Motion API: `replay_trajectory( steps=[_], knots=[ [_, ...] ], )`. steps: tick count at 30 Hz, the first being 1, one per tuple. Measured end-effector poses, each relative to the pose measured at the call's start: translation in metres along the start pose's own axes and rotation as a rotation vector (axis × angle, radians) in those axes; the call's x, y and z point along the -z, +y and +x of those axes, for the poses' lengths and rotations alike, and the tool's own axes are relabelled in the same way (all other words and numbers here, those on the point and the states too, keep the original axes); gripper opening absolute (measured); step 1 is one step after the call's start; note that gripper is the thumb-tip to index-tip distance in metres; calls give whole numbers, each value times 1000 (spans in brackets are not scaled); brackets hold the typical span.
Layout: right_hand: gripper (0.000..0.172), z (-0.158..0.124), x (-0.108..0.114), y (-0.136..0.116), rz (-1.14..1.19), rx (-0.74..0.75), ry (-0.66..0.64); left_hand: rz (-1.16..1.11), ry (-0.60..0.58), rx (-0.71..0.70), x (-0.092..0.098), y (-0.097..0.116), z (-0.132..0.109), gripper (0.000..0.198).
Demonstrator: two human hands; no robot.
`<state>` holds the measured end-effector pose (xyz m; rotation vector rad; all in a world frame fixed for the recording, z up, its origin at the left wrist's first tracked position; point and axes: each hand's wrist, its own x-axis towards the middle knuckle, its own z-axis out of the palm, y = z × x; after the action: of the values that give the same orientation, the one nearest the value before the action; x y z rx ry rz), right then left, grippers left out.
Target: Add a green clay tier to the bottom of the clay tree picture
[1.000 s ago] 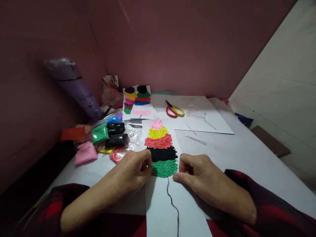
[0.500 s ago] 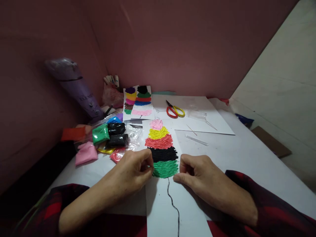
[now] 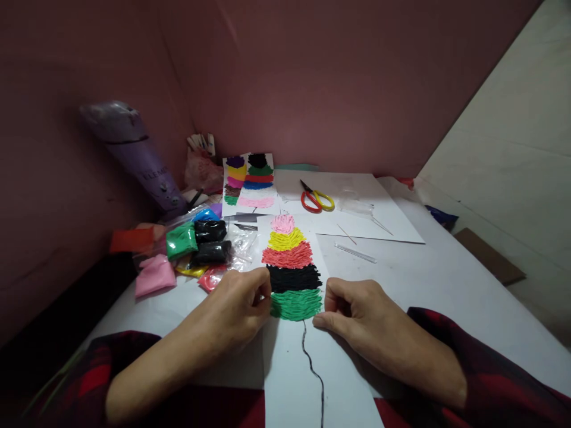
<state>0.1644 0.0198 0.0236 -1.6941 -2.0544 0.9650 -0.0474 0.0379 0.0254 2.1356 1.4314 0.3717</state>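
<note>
— Looking at the left hand (image 3: 236, 309), how does it stand?
— It is curled, with thumb and forefinger pinched close together at the left edge of the green clay band (image 3: 297, 304). Whether a small piece of clay is between them, I cannot tell.
— And the right hand (image 3: 361, 318)?
— It is curled also, in a loose fist. Its thumb and forefinger rest on the white paper sheet (image 3: 285, 386), just beside the right edge of the same green band.
— Where is this band?
— It is the lowest of five clay bands on the sheet, between both hands. Above it come black, red, yellow and pink. Below it a thin black line (image 3: 311, 365) runs down the paper toward the person.
— What lies around?
— At the left, near the left hand, is a heap of clay packets (image 3: 196, 241) in green, black and pink. Farther back are a second sheet with colour bands (image 3: 248, 181), red and yellow scissors (image 3: 316, 199) on a large white paper, and a purple bottle (image 3: 138, 157) leaning on the wall.
</note>
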Motion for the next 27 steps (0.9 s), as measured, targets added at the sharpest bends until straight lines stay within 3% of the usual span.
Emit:
replay_trajectory(
  steps=[3,8,14,23,27],
  knots=[
    [23,0,0,0,4,3,-9,17,27,18,4,0,0,13],
    [22,-1,1,-1,2,1,-6,-145,25,-46,3,-1,-2,9],
    [24,0,0,0,4,-2,-8,-205,-55,-85,-8,-1,1,8],
    [23,0,0,0,9,-7,-14,13,66,-16,-1,0,1,13],
    [24,0,0,0,1,-10,-9,-34,101,-37,5,-1,1,12]
  ],
)
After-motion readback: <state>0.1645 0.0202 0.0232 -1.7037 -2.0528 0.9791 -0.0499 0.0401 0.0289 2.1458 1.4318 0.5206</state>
